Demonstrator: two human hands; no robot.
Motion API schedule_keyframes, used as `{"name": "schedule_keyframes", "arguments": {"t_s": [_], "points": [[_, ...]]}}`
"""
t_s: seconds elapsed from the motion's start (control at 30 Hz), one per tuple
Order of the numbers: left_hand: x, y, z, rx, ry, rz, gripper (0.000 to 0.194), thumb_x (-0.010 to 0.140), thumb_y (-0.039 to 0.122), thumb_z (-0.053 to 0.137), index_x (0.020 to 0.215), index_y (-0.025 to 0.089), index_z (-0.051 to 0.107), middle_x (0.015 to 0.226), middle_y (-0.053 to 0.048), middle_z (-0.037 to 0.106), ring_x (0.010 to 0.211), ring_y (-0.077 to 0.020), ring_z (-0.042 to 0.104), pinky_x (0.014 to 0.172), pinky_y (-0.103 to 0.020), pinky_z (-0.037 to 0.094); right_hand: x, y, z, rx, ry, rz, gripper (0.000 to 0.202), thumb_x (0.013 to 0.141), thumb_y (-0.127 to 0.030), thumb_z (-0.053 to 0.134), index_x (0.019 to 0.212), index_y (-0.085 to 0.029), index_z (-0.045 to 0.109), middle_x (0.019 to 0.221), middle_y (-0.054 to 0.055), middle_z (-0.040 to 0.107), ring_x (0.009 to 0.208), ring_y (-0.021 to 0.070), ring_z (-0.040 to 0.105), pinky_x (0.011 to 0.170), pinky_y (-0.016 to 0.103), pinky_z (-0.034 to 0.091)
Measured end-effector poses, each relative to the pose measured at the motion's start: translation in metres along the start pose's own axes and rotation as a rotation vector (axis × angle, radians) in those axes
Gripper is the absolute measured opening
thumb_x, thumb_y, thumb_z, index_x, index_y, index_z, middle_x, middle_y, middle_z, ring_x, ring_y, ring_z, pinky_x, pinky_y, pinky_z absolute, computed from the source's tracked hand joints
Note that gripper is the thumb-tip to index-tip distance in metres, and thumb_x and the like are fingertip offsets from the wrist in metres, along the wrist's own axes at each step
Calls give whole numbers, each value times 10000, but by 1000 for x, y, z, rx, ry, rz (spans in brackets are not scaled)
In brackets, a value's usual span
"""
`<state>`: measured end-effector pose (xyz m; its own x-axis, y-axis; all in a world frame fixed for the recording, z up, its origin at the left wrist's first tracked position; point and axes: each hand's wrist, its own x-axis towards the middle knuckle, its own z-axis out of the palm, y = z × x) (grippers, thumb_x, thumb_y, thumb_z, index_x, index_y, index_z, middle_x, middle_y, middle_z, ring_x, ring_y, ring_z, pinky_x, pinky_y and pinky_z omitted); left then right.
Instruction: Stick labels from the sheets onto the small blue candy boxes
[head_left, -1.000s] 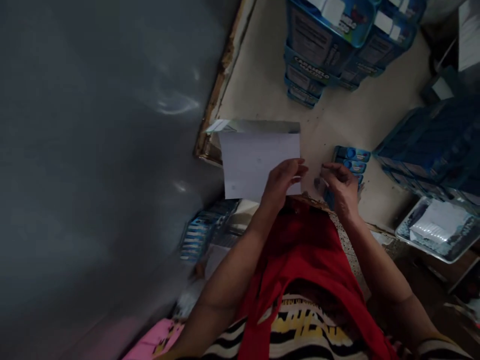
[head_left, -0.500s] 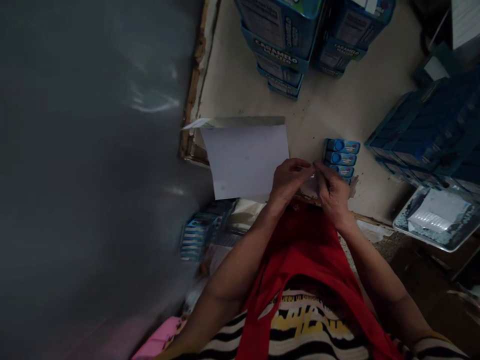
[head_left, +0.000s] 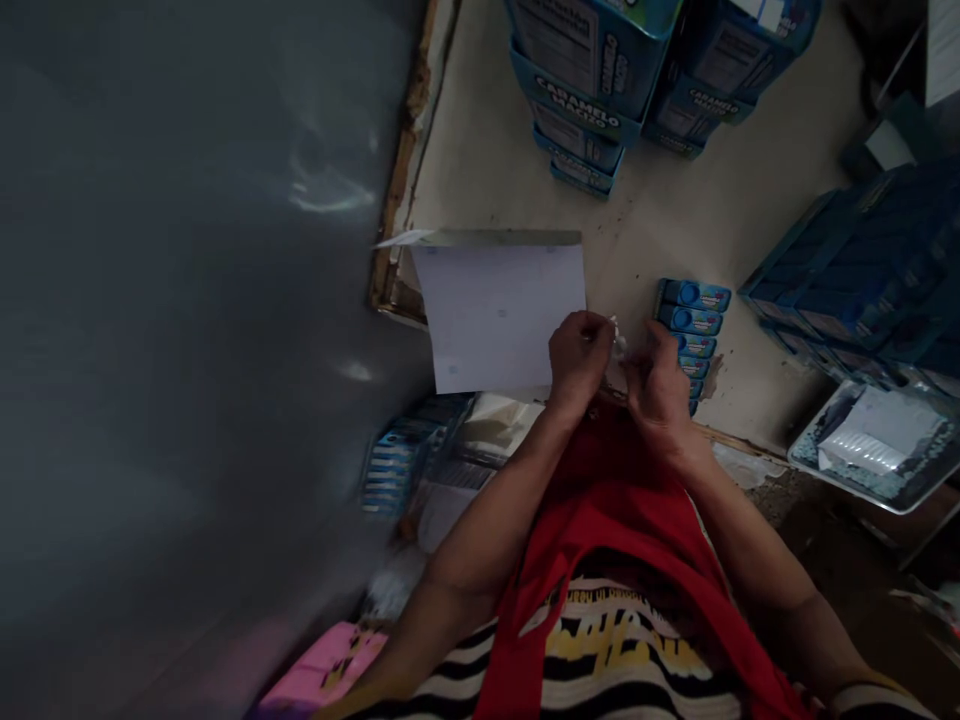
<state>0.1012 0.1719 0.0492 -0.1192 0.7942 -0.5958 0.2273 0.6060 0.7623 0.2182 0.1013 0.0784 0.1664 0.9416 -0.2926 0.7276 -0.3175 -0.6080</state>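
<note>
My left hand point(head_left: 579, 352) is closed, its fingertips pinching a thin piece of clear plastic point(head_left: 619, 345) that looks crumpled and whitish at the top. My right hand point(head_left: 660, 390) holds the lower right side of the same plastic between thumb and fingers. Whether anything lies inside the plastic is too dark to tell. Just beyond the right hand, a row of small blue candy boxes point(head_left: 696, 320) sits on the table, partly covered by the fingers. To the left of my left hand lies a white sheet of card point(head_left: 499, 320) with a raised flap along its far edge.
Tall stacks of blue cartons point(head_left: 577, 110) stand at the back of the table point(head_left: 480, 170). More blue boxes point(head_left: 847, 270) are piled on the right, near a clear tray point(head_left: 892, 490) of pale bits. A grey surface point(head_left: 187, 300) fills the left side. Blue packs point(head_left: 394, 465) lie below the card.
My hands have drawn slightly apart, and the plastic between them now shows crumpled at its top. The right hand has turned and lowered, baring more of the small boxes. The view has shifted a little.
</note>
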Motion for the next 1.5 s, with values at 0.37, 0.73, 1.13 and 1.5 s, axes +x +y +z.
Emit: {"name": "schedule_keyframes", "arguments": {"t_s": [0.37,0.73,1.13,1.5], "points": [[41,1,-35,90,-372,278,111,867,289,655,815,207,600,849,-11,662,773,-145,605,710,-247,489,-20,-37,-73,196,-433,177,416,1034,-546,587,1263,-240,751,868,26,788,730,202,701,662,290,482],[10,53,-47,524,-591,783,41,791,177,603,806,204,630,870,-50,674,871,-210,638,807,-331,496,29,-31,-77,-224,-189,26,355,913,-425,693,1193,-234,796,806,35,762,706,213,649,640,294,369],[28,12,-37,-28,-948,151,569,668,376,900,1147,215,638,923,-21,734,822,-174,706,742,-288,548,12,-11,-87,276,-146,315,341,858,-513,676,793,-182,727,616,-17,568,584,130,465,557,258,326],[4,-1,2,-359,-904,-39,564,615,378,871,1126,218,692,1162,-115,756,1052,-260,750,855,-380,630,16,13,-107,205,-130,394,360,799,-530,658,788,-179,736,631,7,620,584,147,518,540,259,331]]}}
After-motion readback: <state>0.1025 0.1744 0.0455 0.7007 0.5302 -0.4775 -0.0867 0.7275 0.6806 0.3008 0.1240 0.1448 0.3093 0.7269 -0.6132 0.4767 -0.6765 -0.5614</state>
